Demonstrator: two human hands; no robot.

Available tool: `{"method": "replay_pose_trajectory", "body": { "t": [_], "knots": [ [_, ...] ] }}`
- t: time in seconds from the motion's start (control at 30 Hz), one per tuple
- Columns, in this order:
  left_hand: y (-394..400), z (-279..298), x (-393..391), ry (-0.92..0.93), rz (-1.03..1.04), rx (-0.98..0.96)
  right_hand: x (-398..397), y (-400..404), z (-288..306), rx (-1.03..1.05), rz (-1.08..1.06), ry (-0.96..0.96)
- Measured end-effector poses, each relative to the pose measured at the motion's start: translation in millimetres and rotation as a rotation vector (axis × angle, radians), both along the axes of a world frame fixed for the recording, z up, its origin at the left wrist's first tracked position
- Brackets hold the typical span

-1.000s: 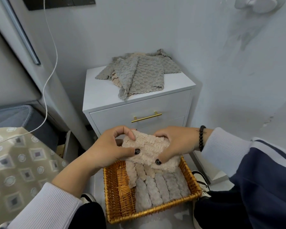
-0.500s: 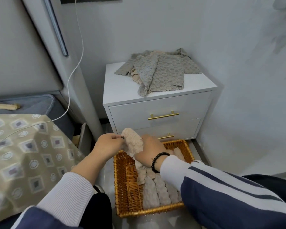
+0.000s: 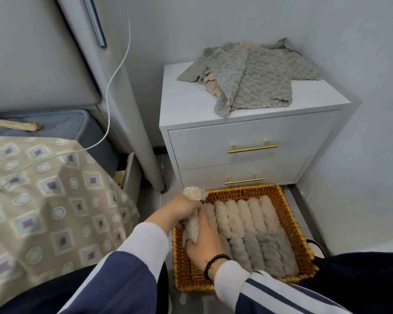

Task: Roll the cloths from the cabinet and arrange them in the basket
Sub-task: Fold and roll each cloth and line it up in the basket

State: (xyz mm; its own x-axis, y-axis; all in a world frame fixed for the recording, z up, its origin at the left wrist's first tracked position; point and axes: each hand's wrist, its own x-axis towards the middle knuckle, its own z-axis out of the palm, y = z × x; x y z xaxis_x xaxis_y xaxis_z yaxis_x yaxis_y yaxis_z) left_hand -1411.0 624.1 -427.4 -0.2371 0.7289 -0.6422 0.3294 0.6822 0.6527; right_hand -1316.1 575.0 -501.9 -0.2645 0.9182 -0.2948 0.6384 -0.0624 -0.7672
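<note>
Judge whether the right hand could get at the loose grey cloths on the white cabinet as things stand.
Probably not yet: the right hand is down in the wicker basket on the rolled beige cloth; nothing blocks the loose grey cloths on the white cabinet.

Basket [image 3: 288, 220] on floor, directly before cabinet [image 3: 247, 137]. Unrolled cloths [image 3: 247, 73] heaped on cabinet top, 12 o'clock from basket. Rolled cloths [image 3: 254, 232] in two rows inside basket, filling centre and right. Both hands at basket's left side, at 9 o'clock. Bed [image 3: 43, 189] lies left of basket.
</note>
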Motion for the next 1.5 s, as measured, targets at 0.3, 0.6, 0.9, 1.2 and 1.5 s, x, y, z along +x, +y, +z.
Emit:
{"method": "replay_pose_trajectory", "body": {
  "t": [0.3,0.6,0.9,1.2,1.5],
  "knots": [
    [26.0,-94.2,-1.6,0.057,0.212,-0.075,9.8,13.9,-57.3,-0.155,-0.029,0.010],
    [36.2,-156.6,-7.8,0.205,0.249,-0.169,-5.2,39.9,-106.5,-0.284,-0.109,0.132],
    [53.5,-205.5,-11.2,0.238,0.211,-0.203,-11.7,54.6,-143.9,-0.405,-0.067,0.252],
    [69.0,-237.5,-10.0,0.253,0.205,-0.231,-11.1,71.0,-165.8,-0.397,0.024,0.031],
    [78.2,-252.5,10.3,0.255,0.280,-0.238,-1.8,51.8,-166.1,-0.251,-0.079,-0.182]
  ]
}}
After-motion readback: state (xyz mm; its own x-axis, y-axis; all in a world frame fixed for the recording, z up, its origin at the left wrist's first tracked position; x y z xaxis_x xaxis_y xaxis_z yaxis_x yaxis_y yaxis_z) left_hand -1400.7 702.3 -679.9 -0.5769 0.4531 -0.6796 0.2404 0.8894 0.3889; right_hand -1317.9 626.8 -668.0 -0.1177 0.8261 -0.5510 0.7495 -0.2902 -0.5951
